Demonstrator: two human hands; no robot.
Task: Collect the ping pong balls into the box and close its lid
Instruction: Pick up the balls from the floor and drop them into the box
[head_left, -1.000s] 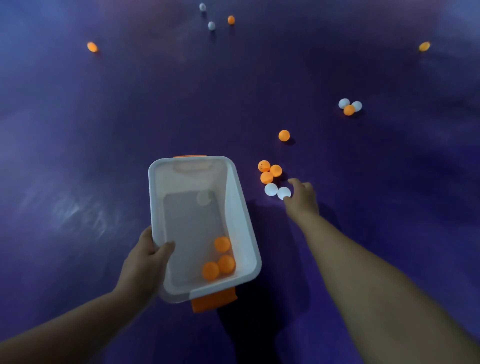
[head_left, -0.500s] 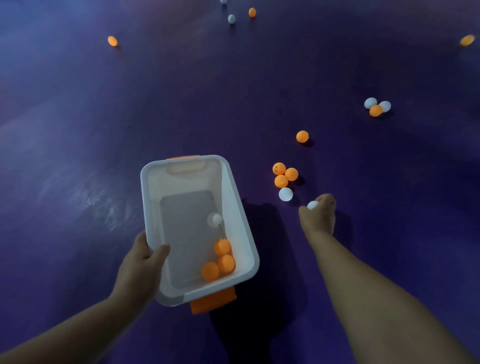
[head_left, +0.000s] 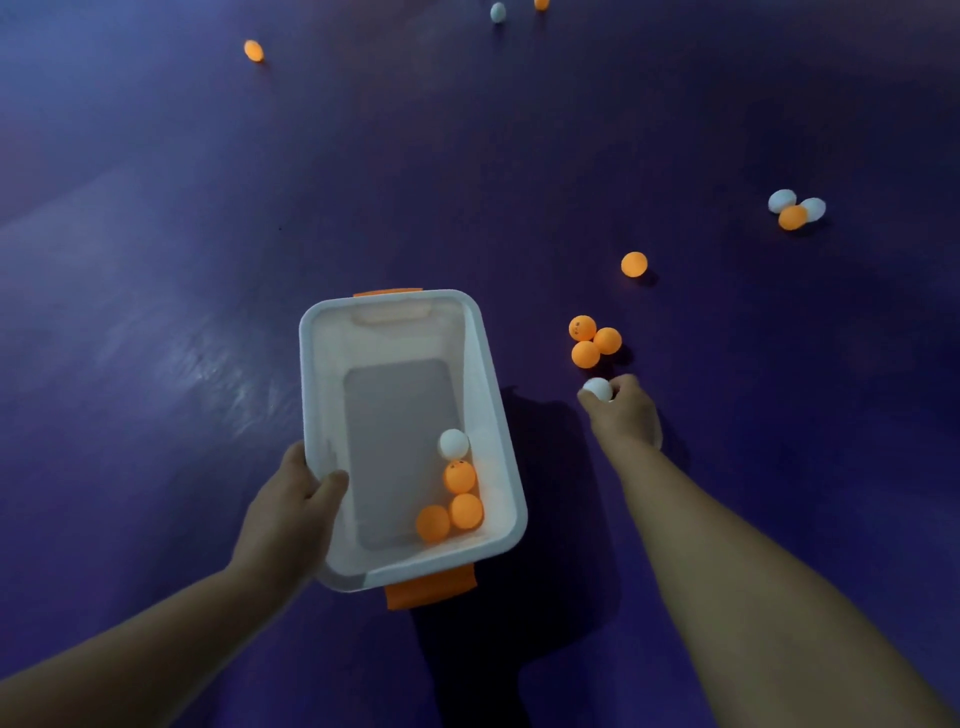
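A white plastic box (head_left: 491, 384) with orange latches (head_left: 431, 590) sits open and tilted over the purple floor. My left hand (head_left: 291, 509) grips its near left rim. Inside, at the near right corner, lie three orange balls (head_left: 460, 477) with a white ball (head_left: 453, 443) touching them. To the right of the box, my right hand (head_left: 623, 418) is low at the floor, fingers closed on a white ball (head_left: 597, 389). Just beyond it, three orange balls (head_left: 586, 354) touch each other. No lid is in view.
A single orange ball (head_left: 634, 264) lies farther out. Two white balls and an orange one (head_left: 792, 216) cluster at the far right. Far off lie an orange ball (head_left: 253, 50), a white ball (head_left: 497, 11) and another orange ball (head_left: 541, 4). My shadow darkens the floor below the box.
The white ball in the box rolled down against the orange ones. My right hand picked one white ball off the floor, then moved onto the second; only one shows now.
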